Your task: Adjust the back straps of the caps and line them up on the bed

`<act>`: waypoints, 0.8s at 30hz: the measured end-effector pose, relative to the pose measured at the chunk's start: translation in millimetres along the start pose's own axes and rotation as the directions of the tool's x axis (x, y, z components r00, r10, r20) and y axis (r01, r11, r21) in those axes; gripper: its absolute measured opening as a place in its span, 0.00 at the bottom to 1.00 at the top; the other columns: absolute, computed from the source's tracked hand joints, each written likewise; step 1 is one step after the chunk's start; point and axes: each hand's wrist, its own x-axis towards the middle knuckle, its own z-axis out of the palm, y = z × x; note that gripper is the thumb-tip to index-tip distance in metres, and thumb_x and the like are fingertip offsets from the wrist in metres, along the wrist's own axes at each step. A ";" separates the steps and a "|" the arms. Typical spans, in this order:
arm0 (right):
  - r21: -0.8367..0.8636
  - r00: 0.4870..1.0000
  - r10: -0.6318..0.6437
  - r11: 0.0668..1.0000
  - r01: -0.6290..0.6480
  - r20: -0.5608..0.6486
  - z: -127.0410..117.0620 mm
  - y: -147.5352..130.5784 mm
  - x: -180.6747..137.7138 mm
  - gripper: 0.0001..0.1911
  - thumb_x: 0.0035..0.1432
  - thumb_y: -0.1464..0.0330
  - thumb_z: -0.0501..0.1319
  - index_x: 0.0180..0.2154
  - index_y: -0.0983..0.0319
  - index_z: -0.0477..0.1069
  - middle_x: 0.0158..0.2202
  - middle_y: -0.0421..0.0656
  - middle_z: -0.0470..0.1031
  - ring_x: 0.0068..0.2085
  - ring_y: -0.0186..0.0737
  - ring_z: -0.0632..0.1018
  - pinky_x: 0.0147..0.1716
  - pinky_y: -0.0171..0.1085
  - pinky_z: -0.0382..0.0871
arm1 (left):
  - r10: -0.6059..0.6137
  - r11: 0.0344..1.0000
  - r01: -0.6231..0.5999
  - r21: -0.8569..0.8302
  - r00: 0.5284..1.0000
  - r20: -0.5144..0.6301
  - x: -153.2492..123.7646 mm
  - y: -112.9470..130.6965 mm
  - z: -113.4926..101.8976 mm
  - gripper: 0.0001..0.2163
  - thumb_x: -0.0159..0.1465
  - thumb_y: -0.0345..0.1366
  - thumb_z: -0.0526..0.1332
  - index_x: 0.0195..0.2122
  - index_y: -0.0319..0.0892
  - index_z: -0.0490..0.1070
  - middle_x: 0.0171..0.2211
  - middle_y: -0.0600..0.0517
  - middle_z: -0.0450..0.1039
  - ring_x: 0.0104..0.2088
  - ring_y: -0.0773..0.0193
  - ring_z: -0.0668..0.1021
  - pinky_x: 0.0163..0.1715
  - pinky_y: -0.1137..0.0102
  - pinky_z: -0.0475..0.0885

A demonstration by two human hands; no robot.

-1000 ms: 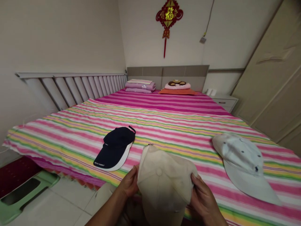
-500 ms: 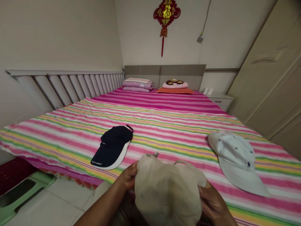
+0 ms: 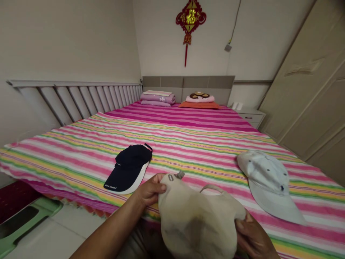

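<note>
Looking out over a wide striped bed (image 3: 188, 140), and straight to a beige cap (image 3: 199, 226) at its near edge, in mid-handling by the look of it. Across to a white cap (image 3: 266, 176) lying on the right, then a navy cap (image 3: 132, 162) lying on the left: two at rest, one in work. Now to the left hand (image 3: 152, 189) and right hand (image 3: 253, 235), well apart, clamped on opposite sides of the beige cap. Down to strap (image 3: 211, 186) and buckle (image 3: 180, 175), apparently left unfastened.
</note>
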 end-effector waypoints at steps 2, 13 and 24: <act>-0.012 1.000 -0.015 1.000 0.015 -0.027 5.0 -7.7 -4.3 0.28 0.29 0.60 0.72 0.38 0.58 0.75 0.33 0.49 0.79 0.36 0.53 0.78 0.39 0.45 0.70 | 0.042 0.997 -0.044 0.064 0.999 0.031 1.8 13.6 9.4 0.08 0.39 0.22 0.66 0.21 0.34 0.72 0.19 0.47 0.74 0.19 0.61 0.75 0.21 0.70 0.68; -0.054 0.998 0.051 0.997 -0.049 0.044 6.2 -9.5 -21.6 0.19 0.33 0.60 0.71 0.31 0.60 0.74 0.30 0.45 0.79 0.31 0.45 0.78 0.29 0.37 0.69 | 0.010 0.994 -0.028 0.108 0.987 0.161 6.6 28.9 20.6 0.12 0.39 0.33 0.71 0.22 0.32 0.72 0.17 0.50 0.71 0.16 0.70 0.71 0.17 0.77 0.64; -0.114 0.927 0.089 0.992 -0.051 0.365 23.0 -34.3 -5.9 0.11 0.43 0.63 0.67 0.30 0.62 0.75 0.22 0.41 0.74 0.22 0.30 0.72 0.21 0.27 0.60 | -0.040 0.968 -0.011 0.250 0.979 0.198 6.3 35.4 33.9 0.12 0.40 0.35 0.70 0.22 0.34 0.72 0.18 0.52 0.71 0.17 0.72 0.71 0.17 0.78 0.63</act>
